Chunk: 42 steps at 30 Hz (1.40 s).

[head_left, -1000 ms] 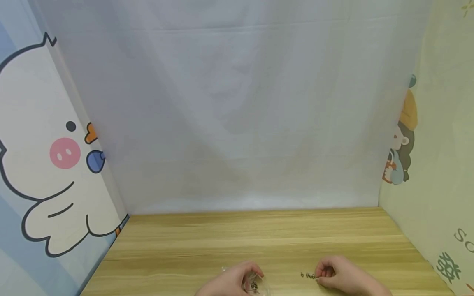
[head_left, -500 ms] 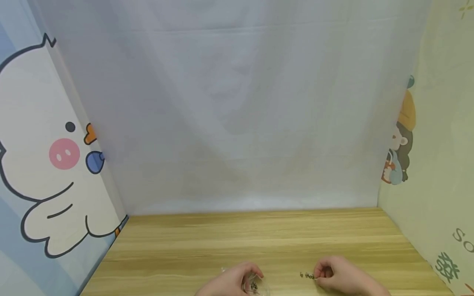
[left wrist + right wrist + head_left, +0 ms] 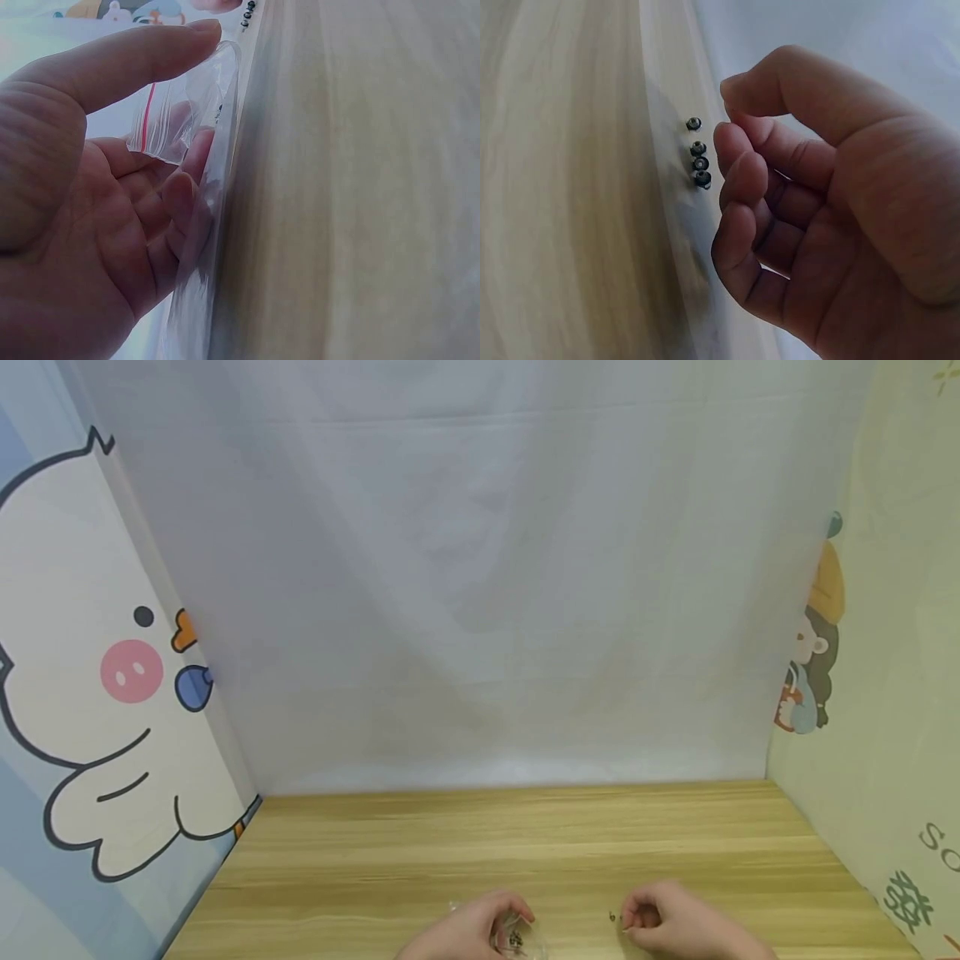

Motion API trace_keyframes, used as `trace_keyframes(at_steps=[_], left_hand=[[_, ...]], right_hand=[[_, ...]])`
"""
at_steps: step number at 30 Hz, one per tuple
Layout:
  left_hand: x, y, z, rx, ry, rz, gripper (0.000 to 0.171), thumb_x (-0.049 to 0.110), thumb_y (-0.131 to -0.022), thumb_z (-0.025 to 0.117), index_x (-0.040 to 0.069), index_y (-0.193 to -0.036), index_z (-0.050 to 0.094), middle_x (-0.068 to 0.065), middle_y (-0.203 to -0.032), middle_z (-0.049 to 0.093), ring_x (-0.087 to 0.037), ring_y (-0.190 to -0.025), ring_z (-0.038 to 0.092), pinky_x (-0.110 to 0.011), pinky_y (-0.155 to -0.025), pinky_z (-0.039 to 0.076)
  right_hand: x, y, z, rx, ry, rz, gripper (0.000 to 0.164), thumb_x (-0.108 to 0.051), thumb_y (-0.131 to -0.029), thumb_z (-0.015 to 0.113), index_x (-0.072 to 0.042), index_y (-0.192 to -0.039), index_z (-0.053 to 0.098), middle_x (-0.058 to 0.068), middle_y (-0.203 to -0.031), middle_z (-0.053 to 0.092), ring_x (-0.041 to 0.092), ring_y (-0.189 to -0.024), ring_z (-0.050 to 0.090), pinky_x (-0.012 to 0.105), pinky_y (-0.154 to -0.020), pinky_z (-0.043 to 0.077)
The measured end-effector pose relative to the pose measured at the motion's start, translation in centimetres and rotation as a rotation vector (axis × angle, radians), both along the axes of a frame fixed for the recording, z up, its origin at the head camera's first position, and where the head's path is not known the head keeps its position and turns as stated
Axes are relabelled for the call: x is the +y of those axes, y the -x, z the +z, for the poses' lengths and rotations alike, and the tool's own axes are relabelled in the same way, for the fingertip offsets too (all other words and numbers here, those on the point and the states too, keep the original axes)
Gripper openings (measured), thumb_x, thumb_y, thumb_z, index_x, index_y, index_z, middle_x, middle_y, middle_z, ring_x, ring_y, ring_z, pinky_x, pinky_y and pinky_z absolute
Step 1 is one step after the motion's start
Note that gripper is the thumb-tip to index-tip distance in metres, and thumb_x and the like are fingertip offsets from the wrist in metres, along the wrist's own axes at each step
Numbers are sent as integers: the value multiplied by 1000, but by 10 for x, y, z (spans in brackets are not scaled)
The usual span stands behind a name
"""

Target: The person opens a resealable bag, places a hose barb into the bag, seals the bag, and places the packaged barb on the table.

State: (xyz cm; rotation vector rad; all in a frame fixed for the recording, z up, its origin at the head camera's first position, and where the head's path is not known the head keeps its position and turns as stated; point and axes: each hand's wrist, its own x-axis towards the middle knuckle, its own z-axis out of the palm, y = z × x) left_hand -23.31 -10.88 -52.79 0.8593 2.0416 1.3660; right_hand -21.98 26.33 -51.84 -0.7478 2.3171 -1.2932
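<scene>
Hiding most pcs, headcam: R grip

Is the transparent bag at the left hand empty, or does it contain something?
Not empty: in the head view, small dark pieces show through the transparent bag.

From here I can see a clear plastic zip bag with a red line along its seal, dark bits inside, lying within the curled left hand, and four small dark round pieces in a row near the right hand, three bunched, one slightly apart.
</scene>
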Motion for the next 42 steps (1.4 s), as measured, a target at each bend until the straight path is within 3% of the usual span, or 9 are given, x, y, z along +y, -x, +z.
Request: trace_keyframes(at_steps=[9,15,22,33,42], left_hand=[[1,-1,-1,-8,-37,8,45,12,-92,84,8,-133,65,6,-117,63,-2,-78,57,-21,-72,51],[1,0,-1,0,-21,-8,46,14,-93,85,8,-134,64,7,-120,62,-2,-80,57,-21,-74,52],[1,-1,-2,-8,-43,14,45,11,-91,85,8,-132,66,3,-109,64,-2,-76,58,-21,-70,52],[1,-2,-3,-10,-41,25,45,10,-91,84,8,-132,66,2,-103,65,-3,-75,59,-22,-68,52],[-2,5,-12,86,-29,-44,45,16,-93,84,12,-133,64,8,-109,62,-2,-80,59,-23,-70,54]], right_hand=[[-10,-1,0,13,-4,-4,5,-13,-103,71,-14,-99,74,-7,-83,66,4,-72,57,26,-64,50],[-18,-1,-1,59,29,34,4,-10,-100,72,-14,-98,74,-10,-84,67,2,-74,59,26,-64,53],[-30,-2,-5,120,47,66,5,-12,-99,75,-14,-95,73,-15,-82,66,-1,-72,59,25,-62,54],[-50,-5,-4,83,71,105,7,-12,-100,74,-15,-94,74,-15,-80,66,-2,-69,58,24,-60,52],[-64,-6,0,100,67,121,5,-14,-101,75,-15,-96,74,-15,-83,67,-2,-73,59,24,-64,53]])
